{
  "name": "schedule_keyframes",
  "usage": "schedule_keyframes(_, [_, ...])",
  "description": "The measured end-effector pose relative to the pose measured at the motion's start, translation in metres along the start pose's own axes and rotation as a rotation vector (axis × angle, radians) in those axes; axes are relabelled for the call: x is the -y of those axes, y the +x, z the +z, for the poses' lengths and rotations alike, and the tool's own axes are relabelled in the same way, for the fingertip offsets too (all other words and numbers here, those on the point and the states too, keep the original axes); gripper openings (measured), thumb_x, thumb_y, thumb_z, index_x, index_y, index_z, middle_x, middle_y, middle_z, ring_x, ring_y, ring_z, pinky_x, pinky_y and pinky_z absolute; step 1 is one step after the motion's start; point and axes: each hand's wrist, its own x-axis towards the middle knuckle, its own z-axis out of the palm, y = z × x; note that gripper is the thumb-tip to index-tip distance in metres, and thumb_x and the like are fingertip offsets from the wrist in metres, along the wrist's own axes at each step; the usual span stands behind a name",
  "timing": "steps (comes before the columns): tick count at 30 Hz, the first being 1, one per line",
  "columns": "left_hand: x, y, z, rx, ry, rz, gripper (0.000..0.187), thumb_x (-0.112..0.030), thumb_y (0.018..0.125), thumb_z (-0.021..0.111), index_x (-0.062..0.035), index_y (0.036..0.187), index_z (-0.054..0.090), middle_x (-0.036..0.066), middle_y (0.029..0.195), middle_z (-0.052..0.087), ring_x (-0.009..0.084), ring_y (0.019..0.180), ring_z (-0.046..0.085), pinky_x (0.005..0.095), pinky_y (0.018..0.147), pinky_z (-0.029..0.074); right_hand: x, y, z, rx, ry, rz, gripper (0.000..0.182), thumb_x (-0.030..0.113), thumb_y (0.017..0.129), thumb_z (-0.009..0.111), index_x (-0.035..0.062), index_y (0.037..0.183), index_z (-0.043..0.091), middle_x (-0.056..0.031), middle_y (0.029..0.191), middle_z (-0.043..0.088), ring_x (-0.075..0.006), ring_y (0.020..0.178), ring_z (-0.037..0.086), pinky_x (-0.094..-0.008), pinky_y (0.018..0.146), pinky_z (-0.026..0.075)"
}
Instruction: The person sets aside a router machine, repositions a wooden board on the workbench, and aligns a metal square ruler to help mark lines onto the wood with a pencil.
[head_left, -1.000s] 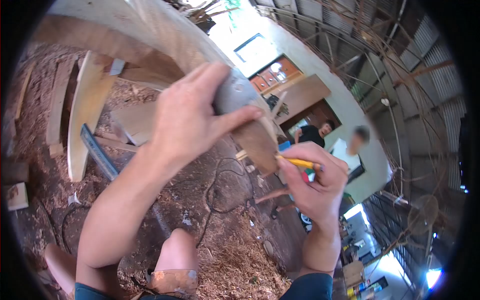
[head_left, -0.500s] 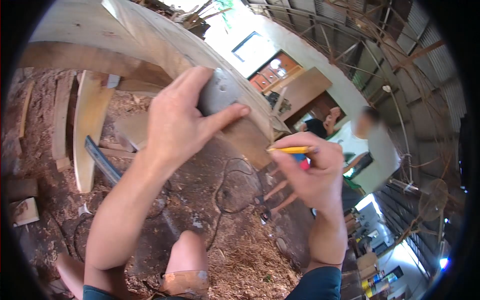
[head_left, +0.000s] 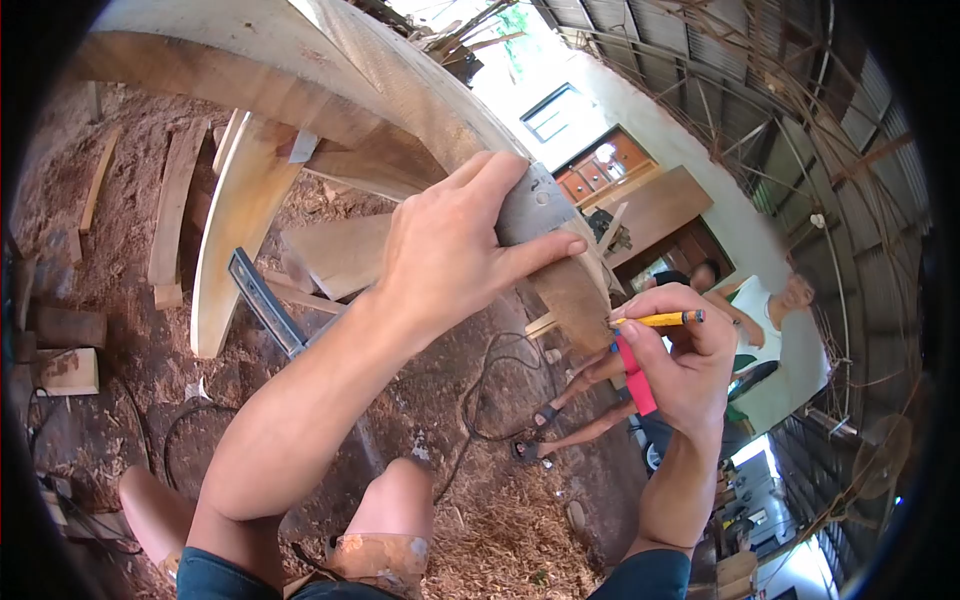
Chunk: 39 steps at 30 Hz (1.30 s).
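Note:
My left hand (head_left: 440, 250) is closed over a flat grey plate (head_left: 535, 212) with a small hole in it, fingers on the far side and thumb along the near edge. The plate lies against a long curved wooden piece (head_left: 415, 110), near its narrow end. A yellow pencil (head_left: 668, 319) is pinched in my right hand (head_left: 685, 365). Its point is right at the tip of the brown wooden end (head_left: 580, 305), to the right of the plate. My palm hides part of the wood.
A blue-black level-like bar (head_left: 265, 300) leans by a pale curved board (head_left: 232, 235) at left. A black cable (head_left: 480, 385) loops across the floor among wood shavings (head_left: 490, 530). Two people (head_left: 765, 310) are beyond my right hand, near a wooden panel (head_left: 655, 225).
The view has shifted, so the wood and both hands appear farther right. The pencil point now meets the wood's end more closely. My left hand keeps its hold on the plate.

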Motion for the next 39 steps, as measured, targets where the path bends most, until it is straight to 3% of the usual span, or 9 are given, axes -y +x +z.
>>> schedule_keyframes(15, [0.001, 0.0, 0.001, -0.005, -0.01, 0.0, 0.061, -0.043, 0.07, 0.089, 0.0001, 0.105, 0.063, 0.015, 0.085, 0.064, 0.0325, 0.075, 0.066, 0.0391, 0.065, 0.052, 0.006, 0.003, 0.005, -0.027, -0.164, -0.085, 0.012, -0.005, 0.079, 0.075, 0.0011, 0.087, 0.07, -0.0063, 0.077, 0.07, -0.0115, 0.066, 0.064, -0.0241, 0.059, 0.047])
schedule_keyframes(18, [0.002, 0.0, 0.002, -0.021, -0.003, 0.009, 0.061, -0.044, 0.07, 0.088, -0.0002, 0.104, 0.063, 0.015, 0.085, 0.064, 0.0325, 0.076, 0.067, 0.0392, 0.066, 0.053, 0.011, 0.0, 0.006, -0.036, -0.122, -0.008, 0.011, -0.005, 0.079, 0.075, 0.0012, 0.087, 0.069, -0.0066, 0.076, 0.07, -0.0122, 0.066, 0.064, -0.0244, 0.059, 0.047])
schedule_keyframes(24, [0.0, 0.0, 0.001, 0.0, -0.002, -0.017, 0.061, -0.044, 0.071, 0.088, 0.0, 0.104, 0.063, 0.015, 0.085, 0.064, 0.0325, 0.076, 0.067, 0.0389, 0.066, 0.052, 0.005, 0.002, 0.003, -0.006, -0.183, -0.101, 0.011, -0.004, 0.079, 0.075, 0.0012, 0.088, 0.07, -0.0068, 0.076, 0.069, -0.0123, 0.066, 0.064, -0.0248, 0.06, 0.047])
schedule_keyframes(30, [-0.002, -0.001, 0.0, 0.01, 0.005, -0.033, 0.061, -0.044, 0.071, 0.088, 0.0001, 0.104, 0.063, 0.015, 0.086, 0.064, 0.0321, 0.076, 0.067, 0.0384, 0.066, 0.052, 0.009, 0.0, 0.006, -0.039, -0.134, -0.05, 0.011, -0.004, 0.079, 0.075, 0.0012, 0.088, 0.07, -0.0063, 0.076, 0.07, -0.0125, 0.067, 0.066, -0.0243, 0.061, 0.048])
schedule_keyframes(33, [-0.003, 0.0, 0.0, 0.01, 0.009, -0.039, 0.062, -0.045, 0.071, 0.088, 0.0005, 0.105, 0.063, 0.015, 0.088, 0.065, 0.0316, 0.077, 0.067, 0.0381, 0.067, 0.053, 0.002, -0.001, 0.0, 0.003, -0.136, -0.04, 0.012, -0.004, 0.083, 0.072, 0.0006, 0.094, 0.07, -0.0062, 0.08, 0.07, -0.0131, 0.069, 0.067, -0.024, 0.062, 0.05])
schedule_keyframes(36, [-0.004, 0.0, -0.002, 0.012, 0.011, -0.039, 0.064, -0.045, 0.071, 0.088, 0.0011, 0.107, 0.063, 0.015, 0.089, 0.066, 0.0307, 0.078, 0.068, 0.0377, 0.069, 0.054, -0.006, -0.003, -0.006, -0.077, 0.315, 0.145, 0.012, -0.002, 0.091, 0.066, -0.0004, 0.102, 0.068, -0.0078, 0.091, 0.071, -0.0144, 0.076, 0.068, -0.0255, 0.069, 0.053])
schedule_keyframes(39, [-0.004, -0.001, -0.001, 0.004, -0.009, -0.036, 0.066, -0.044, 0.07, 0.089, 0.0018, 0.11, 0.064, 0.015, 0.092, 0.066, 0.0292, 0.081, 0.068, 0.037, 0.072, 0.054, -0.034, 0.016, 0.0, -0.227, 0.346, 0.064, 0.012, 0.002, 0.097, 0.059, -0.0012, 0.107, 0.065, -0.009, 0.099, 0.071, -0.0158, 0.087, 0.068, -0.0296, 0.08, 0.055])
